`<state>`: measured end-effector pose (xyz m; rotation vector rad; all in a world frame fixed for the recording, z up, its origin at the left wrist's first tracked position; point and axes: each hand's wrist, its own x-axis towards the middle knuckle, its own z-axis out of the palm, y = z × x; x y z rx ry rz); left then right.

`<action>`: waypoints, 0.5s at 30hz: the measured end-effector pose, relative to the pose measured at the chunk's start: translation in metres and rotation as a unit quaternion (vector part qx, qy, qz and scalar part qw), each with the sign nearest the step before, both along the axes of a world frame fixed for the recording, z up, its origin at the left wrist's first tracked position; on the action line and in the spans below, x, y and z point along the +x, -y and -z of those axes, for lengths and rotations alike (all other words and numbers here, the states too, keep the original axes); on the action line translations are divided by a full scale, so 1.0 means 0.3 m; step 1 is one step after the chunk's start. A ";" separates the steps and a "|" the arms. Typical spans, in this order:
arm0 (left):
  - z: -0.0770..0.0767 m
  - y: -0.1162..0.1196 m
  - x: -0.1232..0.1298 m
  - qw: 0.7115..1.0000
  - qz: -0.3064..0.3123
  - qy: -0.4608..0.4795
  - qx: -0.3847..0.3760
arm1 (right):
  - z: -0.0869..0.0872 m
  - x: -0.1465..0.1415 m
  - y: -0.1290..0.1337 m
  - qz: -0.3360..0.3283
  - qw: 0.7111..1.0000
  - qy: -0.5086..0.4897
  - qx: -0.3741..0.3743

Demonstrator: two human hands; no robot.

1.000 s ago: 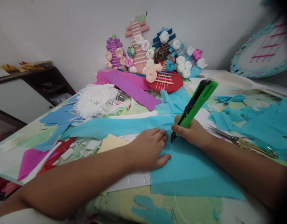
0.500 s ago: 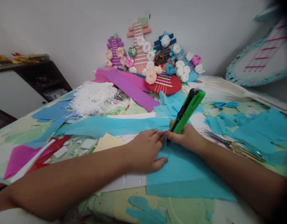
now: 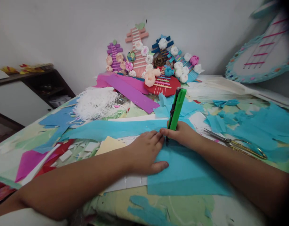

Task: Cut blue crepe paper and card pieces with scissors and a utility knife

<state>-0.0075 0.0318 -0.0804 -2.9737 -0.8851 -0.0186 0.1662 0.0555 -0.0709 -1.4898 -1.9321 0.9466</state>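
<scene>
My right hand (image 3: pixel 182 133) grips a green and black utility knife (image 3: pixel 176 110), held nearly upright with its dark tip down at a sheet of blue crepe paper (image 3: pixel 189 171). Flat beside it lies my left hand (image 3: pixel 147 153), palm down with the thumb spread, pressing on the paper's left side. Fingers of the two hands almost touch near the knife's tip. White board (image 3: pixel 125 184) shows under the paper at the left. A long blue strip (image 3: pixel 111 128) stretches across just beyond my hands.
Gold-handled scissors (image 3: pixel 238 146) lie right of my right forearm, near crumpled blue paper (image 3: pixel 259 128). White string (image 3: pixel 96 103) is heaped at the back left. Purple strips (image 3: pixel 132 94) and several decorated guitar-shaped crafts (image 3: pixel 163 81) stand toward the wall.
The knife has swung more upright, its top moving left, and my right hand has shifted slightly left. My left hand stays pressed flat. The view has shifted a little.
</scene>
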 end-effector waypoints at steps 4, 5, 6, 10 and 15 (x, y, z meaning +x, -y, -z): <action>0.003 0.002 -0.003 1.000 -0.008 -0.008 -0.001 | 0.012 0.015 -0.005 0.005 0.997 -0.060 -0.042; 0.002 0.002 -0.003 1.000 -0.009 -0.009 -0.002 | 0.016 0.019 -0.006 0.003 0.996 -0.071 -0.049; 0.002 0.003 -0.002 1.000 -0.009 -0.010 -0.004 | 0.019 0.022 -0.007 0.001 0.996 -0.077 -0.054; -0.003 0.002 -0.001 1.000 -0.009 -0.004 -0.010 | 0.016 0.018 -0.005 -0.016 0.998 -0.050 -0.035; -0.005 0.001 0.001 1.000 -0.006 -0.004 -0.017 | 0.004 0.000 0.009 -0.003 1.000 0.005 0.014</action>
